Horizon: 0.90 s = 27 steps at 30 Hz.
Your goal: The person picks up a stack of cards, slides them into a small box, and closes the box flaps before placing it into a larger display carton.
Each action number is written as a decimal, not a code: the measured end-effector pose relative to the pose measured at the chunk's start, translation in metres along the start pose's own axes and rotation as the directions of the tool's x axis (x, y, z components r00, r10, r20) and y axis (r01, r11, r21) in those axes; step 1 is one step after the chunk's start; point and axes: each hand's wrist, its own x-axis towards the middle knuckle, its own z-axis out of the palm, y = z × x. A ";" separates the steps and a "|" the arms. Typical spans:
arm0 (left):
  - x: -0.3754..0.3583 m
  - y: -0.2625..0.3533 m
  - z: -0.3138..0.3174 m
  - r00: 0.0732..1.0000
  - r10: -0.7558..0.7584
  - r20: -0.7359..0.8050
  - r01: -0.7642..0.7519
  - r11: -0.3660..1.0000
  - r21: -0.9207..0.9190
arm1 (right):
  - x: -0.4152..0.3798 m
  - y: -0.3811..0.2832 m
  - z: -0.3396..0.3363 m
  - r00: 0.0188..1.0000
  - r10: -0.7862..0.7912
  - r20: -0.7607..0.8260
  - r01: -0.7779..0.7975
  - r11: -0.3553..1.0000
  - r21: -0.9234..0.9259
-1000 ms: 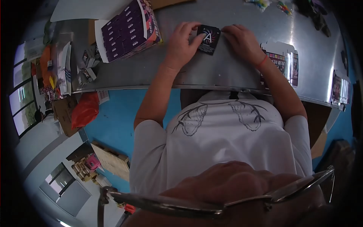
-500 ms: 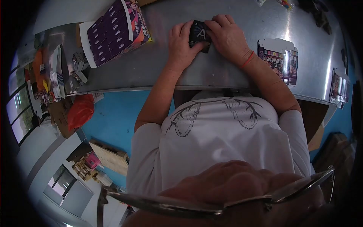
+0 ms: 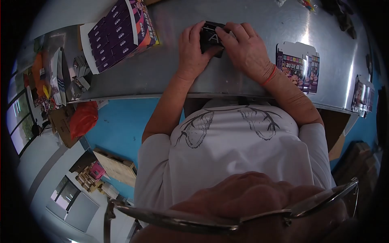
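**Both hands on a small black box at the table**

Taking the black box [image 3: 211, 37] as the marker: far to its left, at the table's [image 3: 162, 73] end, a clutter of packets [image 3: 60, 81] stands on edge, and under that edge lies a red bag [image 3: 83, 118]. Nearer on the left sits an open carton [image 3: 119, 34] packed with purple boxes in rows.

The left hand [image 3: 190, 50] curls round the box's left side, thumb over its top edge, fingers pressed to it. The right hand [image 3: 245, 46] covers the right side, fingertips pinching the upper corner. The box lies on the table between them, its white letter partly hidden. To do this well, I'd judge, the left hand should steady the box flat while the right works the corner, so the card does not buckle.

Right of the box, flat printed blanks [image 3: 298, 67] lie well apart from the hands, and further right another stack [image 3: 362, 97] sits at the table's rim. Nothing stands between the hands and the box; the carton is near enough for the left elbow to brush it.
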 end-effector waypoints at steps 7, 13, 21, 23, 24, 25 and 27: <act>-0.002 -0.006 0.003 0.995 0.083 -0.054 -0.084 0.996 -0.016 | -0.004 -0.002 0.003 1.000 -0.004 0.007 0.004 1.000 0.005; -0.004 -0.006 0.002 0.995 0.087 -0.055 -0.088 0.996 -0.006 | -0.005 -0.005 0.002 1.000 -0.009 0.002 0.009 1.000 0.020; -0.004 -0.007 0.002 0.999 0.044 -0.026 -0.044 0.999 -0.007 | -0.008 -0.005 0.002 0.998 -0.035 0.048 0.038 0.998 -0.051; -0.004 -0.008 0.002 0.998 0.057 -0.027 -0.057 0.998 -0.002 | -0.008 -0.006 0.003 0.998 -0.035 0.047 0.038 0.997 -0.060; -0.004 -0.009 0.002 0.997 0.068 -0.027 -0.068 0.998 0.003 | -0.009 -0.006 0.004 0.998 -0.034 0.047 0.037 0.997 -0.068; -0.004 -0.009 0.001 0.997 0.068 -0.028 -0.068 0.998 0.003 | -0.008 -0.006 0.003 0.998 -0.035 0.047 0.038 0.997 -0.068; -0.005 -0.008 0.002 0.998 0.059 -0.023 -0.059 0.998 0.000 | -0.010 -0.007 0.001 0.997 -0.037 0.065 0.042 0.997 -0.068</act>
